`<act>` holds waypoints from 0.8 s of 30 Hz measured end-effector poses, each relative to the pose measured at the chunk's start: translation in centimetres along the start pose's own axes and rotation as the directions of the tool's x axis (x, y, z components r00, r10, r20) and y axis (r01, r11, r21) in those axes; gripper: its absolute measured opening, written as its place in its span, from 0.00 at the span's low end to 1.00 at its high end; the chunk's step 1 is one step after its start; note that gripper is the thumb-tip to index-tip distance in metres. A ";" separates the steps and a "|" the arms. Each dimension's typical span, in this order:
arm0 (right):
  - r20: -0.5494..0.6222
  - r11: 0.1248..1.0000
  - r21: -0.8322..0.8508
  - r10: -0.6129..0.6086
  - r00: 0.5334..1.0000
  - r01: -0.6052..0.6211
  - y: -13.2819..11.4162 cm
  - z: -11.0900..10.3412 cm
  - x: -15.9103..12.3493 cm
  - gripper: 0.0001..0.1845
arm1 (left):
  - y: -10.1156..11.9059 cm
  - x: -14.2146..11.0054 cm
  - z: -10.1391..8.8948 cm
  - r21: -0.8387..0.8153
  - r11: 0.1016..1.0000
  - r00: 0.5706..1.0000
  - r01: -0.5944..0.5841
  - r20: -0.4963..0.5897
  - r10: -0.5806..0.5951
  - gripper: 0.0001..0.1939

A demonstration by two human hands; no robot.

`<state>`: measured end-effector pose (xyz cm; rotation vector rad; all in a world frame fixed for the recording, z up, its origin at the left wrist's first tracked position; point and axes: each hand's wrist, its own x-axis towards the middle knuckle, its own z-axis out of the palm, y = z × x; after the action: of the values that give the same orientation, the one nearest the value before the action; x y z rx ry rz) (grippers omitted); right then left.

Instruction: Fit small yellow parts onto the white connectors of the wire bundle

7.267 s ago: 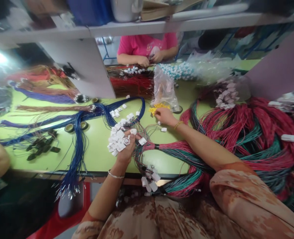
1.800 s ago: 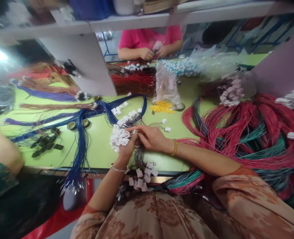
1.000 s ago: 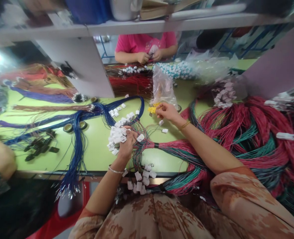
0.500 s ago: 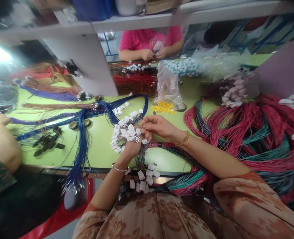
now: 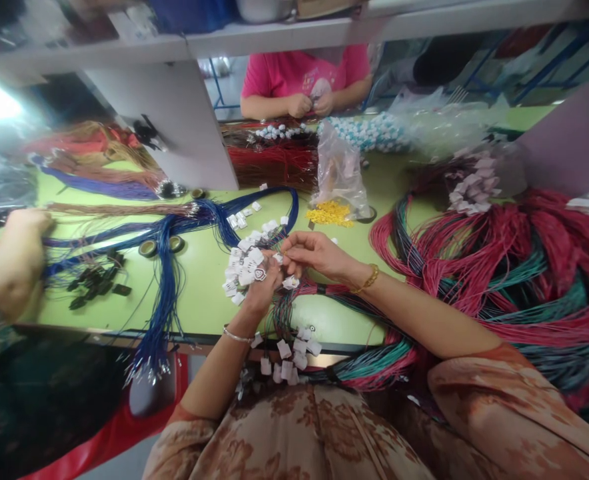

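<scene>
My left hand [image 5: 259, 293] is closed around a bunch of thin wires with several white connectors [image 5: 242, 270] fanned out above its fingers. My right hand [image 5: 312, 253] meets it from the right, fingers pinched at one white connector; what the pinch holds is too small to name. A pile of small yellow pieces [image 5: 329, 213] lies on the green table [image 5: 199, 300] just beyond. The red and green wire bundle [image 5: 374, 307] runs under my right forearm, and more white connectors [image 5: 289, 357] hang over the table's near edge.
Blue wire bundles [image 5: 164, 267], tape rolls [image 5: 148, 248] and black parts [image 5: 94, 287] lie left. A clear plastic bag [image 5: 339, 173] stands behind the yellow pile. Large red and green wire coils [image 5: 499, 267] fill the right. A person in pink [image 5: 304, 80] works opposite; another person's arm [image 5: 9, 260] is at left.
My right hand went out to the yellow pile about a second ago and came back to the connectors in my left hand. The arm at left has stretched further onto the table.
</scene>
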<state>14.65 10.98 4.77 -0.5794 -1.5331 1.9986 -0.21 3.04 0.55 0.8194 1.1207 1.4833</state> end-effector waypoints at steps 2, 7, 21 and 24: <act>-0.004 0.990 -0.127 -0.069 0.998 0.068 0.0 0.1 -0.2 0.11 | -0.1 0.3 -0.1 -0.038 0.999 0.999 0.025 -0.020 -0.026 0.22; 0.046 0.592 -0.688 -0.542 0.839 0.420 -0.2 0.8 -0.8 0.05 | 0.1 0.5 -0.1 -0.130 0.987 0.983 0.094 -0.147 -0.113 0.22; 0.137 0.332 -0.859 -0.585 0.799 0.390 0.3 1.6 -1.2 0.07 | -0.4 0.2 0.1 -0.147 0.986 0.980 0.079 -0.168 -0.103 0.19; 0.125 0.322 -0.876 -0.564 0.816 0.358 0.7 1.6 -1.2 0.08 | -0.6 0.2 0.1 -0.158 0.983 0.980 0.088 -0.164 -0.114 0.19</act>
<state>14.43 8.89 4.55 -0.5765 -2.2204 0.5357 -0.02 3.28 0.03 0.5296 1.1453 1.5538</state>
